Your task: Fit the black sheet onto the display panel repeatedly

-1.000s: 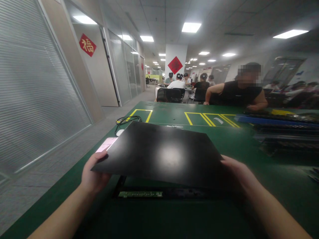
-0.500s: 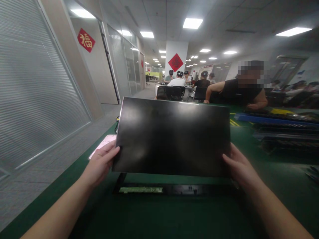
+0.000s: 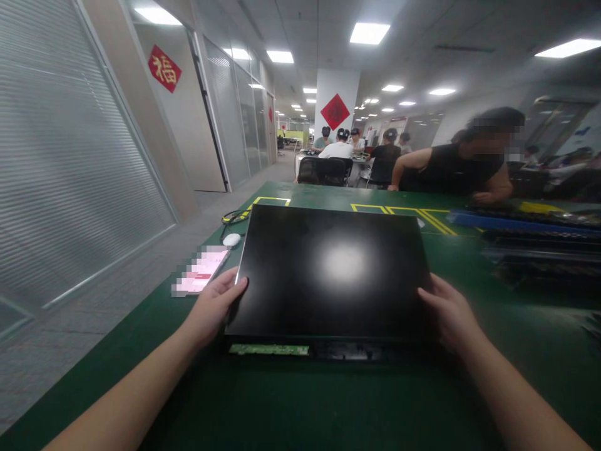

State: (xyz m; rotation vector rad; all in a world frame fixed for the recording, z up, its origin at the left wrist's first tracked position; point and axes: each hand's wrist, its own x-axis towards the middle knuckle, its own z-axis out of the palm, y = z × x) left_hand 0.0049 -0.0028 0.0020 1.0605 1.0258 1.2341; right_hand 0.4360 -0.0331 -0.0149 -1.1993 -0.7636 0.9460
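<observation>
Both hands grasp one black panel: the left hand (image 3: 213,307) has its grip on the panel's (image 3: 328,269) edge at 9 o'clock, the right hand (image 3: 448,310) at 3 o'clock, above one green circuit strip (image 3: 268,349) on the green tabletop (image 3: 300,401). At 10 o'clock lie one phone (image 3: 201,275) and one white mouse (image 3: 231,239). Farther off hang two red diamond signs, the nearer sign (image 3: 164,68) reading "福" and the pillar sign (image 3: 335,111) too blurred to read.

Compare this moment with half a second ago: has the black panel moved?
Yes. The black panel has tipped down from nearly upright to lie low over the green circuit strip on the table.

Glossy black panel (image 3: 331,269), seemingly glass; matt green table (image 3: 300,401).
</observation>
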